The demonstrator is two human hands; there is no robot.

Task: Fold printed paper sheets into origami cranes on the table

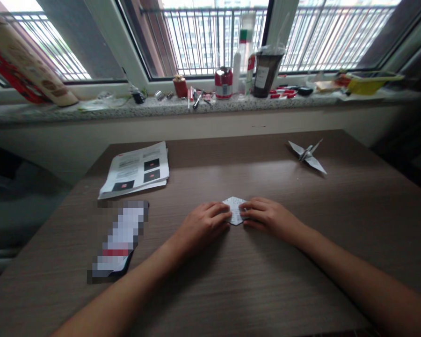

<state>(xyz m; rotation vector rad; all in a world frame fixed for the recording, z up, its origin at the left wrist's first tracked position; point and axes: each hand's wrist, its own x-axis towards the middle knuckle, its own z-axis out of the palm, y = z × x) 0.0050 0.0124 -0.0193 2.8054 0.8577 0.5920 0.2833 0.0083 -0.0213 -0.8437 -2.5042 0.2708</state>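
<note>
A small piece of folded paper (235,213), printed and pointed at top and bottom, lies on the table between my hands. My left hand (207,222) holds its left edge, with the fingertips on top and the thumb close to the near side. On the opposite edge, the fingers of my right hand (266,215) press the paper in the same way. Both hands rest low against the tabletop, and their fingers cover the paper's side corners. Farther back on the right sits a folded paper crane (307,157), apart from both hands.
The brown table (210,290) reaches to the wall under a window. At left lie a stack of printed sheets (136,171) and a phone (121,238) with a blurred screen. On the stone sill (154,106) stand a red can (223,83), a dark drink cup (266,72) and a yellow container (366,84).
</note>
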